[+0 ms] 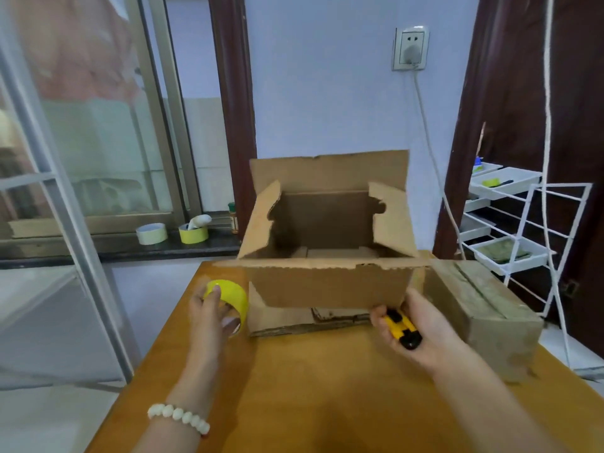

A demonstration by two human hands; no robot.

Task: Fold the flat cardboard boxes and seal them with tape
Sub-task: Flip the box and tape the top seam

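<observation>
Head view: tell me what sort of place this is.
Likely a room in a home: a wall socket, a sliding glass door, and a white tray rack beside the wooden table.

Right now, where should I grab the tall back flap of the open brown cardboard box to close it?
Probably pinch the tall back flap at the middle of its top edge, coming from above. It stands upright, and that edge is free, with nothing touching it.

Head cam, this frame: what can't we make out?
Head view only:
- Floor of the open box: mostly hidden by its front wall.
- Free end of the tape roll: blurred, under the left hand.
- Blade of the knife: blurred in the right hand; out or retracted unclear.
</observation>
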